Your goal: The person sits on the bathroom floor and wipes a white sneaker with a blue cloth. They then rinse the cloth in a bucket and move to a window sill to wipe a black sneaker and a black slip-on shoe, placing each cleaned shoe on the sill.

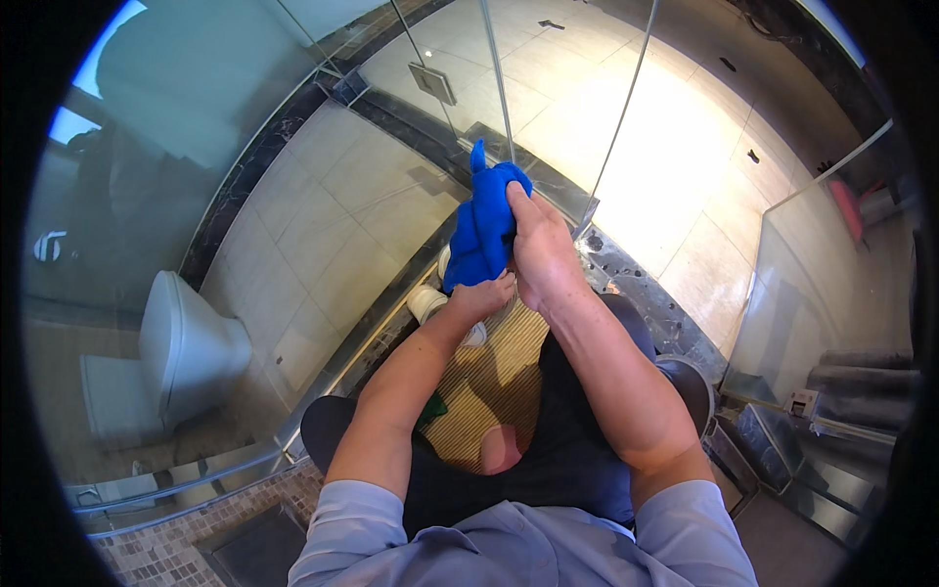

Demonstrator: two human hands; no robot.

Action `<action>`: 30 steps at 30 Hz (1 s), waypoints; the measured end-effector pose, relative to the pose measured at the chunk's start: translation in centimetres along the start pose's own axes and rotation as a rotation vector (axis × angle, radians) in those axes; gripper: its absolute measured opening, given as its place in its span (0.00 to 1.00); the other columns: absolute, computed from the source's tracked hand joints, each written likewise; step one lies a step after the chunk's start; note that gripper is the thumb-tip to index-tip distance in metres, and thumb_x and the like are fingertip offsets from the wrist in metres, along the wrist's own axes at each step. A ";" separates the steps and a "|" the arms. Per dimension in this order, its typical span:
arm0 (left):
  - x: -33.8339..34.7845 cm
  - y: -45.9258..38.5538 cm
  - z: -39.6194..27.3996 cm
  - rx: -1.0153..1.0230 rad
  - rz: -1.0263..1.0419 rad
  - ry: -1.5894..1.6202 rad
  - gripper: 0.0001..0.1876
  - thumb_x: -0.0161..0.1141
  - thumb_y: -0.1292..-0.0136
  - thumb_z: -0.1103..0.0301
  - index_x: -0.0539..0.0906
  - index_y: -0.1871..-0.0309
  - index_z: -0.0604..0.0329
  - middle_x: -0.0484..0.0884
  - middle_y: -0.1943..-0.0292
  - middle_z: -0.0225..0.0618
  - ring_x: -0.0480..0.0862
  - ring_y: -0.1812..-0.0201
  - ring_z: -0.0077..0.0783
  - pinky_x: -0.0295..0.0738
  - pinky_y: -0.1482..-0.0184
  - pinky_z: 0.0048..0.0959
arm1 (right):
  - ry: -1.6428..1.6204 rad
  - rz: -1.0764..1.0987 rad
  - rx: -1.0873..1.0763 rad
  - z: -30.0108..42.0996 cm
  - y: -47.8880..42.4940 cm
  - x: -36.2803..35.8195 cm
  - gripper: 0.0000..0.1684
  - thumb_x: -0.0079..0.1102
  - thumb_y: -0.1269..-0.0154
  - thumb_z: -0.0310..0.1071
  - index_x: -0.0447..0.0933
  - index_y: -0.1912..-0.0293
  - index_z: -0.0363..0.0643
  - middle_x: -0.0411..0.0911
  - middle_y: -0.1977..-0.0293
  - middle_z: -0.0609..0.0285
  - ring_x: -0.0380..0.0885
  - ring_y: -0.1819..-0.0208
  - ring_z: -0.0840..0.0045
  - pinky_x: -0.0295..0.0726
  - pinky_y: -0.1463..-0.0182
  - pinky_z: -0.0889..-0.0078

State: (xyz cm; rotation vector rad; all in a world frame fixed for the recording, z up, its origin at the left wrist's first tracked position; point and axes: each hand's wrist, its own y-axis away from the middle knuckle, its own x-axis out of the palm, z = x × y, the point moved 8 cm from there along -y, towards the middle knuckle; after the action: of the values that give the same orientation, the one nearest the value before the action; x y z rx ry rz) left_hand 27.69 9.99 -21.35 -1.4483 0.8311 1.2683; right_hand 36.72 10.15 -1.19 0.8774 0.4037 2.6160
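Observation:
A bunched blue cloth [478,227] is held out in front of me, near the edge of a glass panel [500,88]. My right hand [541,238] grips its upper right side, thumb on top and pointing away from me. At the lower end of the cloth, my left hand [483,295] has hold of it, its fingers partly hidden. The two hands almost touch. Beneath them are a white shoe [425,302] and a ribbed tan floor surface [477,396].
Behind glass on the left stands a white toilet [198,345]. A dark marble sill [638,275] with dark spots runs to the right. A metal door fitting [433,83] sits on the glass ahead. Between my legs lie a green item [434,409] and a pink item [500,449].

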 end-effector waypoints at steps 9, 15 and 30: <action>1.8 -0.1 3.0 -0.240 0.069 -0.089 0.33 0.61 0.31 0.51 0.70 0.27 0.54 0.70 0.28 0.46 0.67 0.25 0.44 0.59 0.26 0.43 | -0.007 -0.083 -0.002 0.1 0.4 0.6 0.20 0.50 0.20 0.49 0.77 0.53 0.41 0.72 0.72 0.66 0.68 0.75 0.81 0.67 0.73 0.73; -11.8 -3.6 4.5 -0.586 -0.460 0.698 0.32 0.61 0.31 0.54 0.69 0.28 0.55 0.71 0.31 0.46 0.69 0.28 0.44 0.61 0.29 0.43 | 0.077 -0.038 0.008 0.7 1.1 1.1 0.20 0.51 0.20 0.49 0.77 0.52 0.42 0.73 0.71 0.65 0.68 0.75 0.81 0.66 0.74 0.72; -13.8 -3.7 4.1 -0.593 -0.515 0.880 0.28 0.61 0.32 0.64 0.69 0.30 0.58 0.73 0.38 0.47 0.74 0.35 0.45 0.68 0.36 0.41 | 0.030 -0.028 0.011 0.0 0.5 0.9 0.21 0.52 0.20 0.49 0.77 0.50 0.39 0.75 0.67 0.63 0.71 0.70 0.80 0.70 0.71 0.72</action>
State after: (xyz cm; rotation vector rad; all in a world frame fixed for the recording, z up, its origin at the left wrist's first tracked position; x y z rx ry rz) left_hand 27.07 13.37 -6.93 -2.5780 0.5517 0.4456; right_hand 35.92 10.05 -0.51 0.8302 0.4363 2.6063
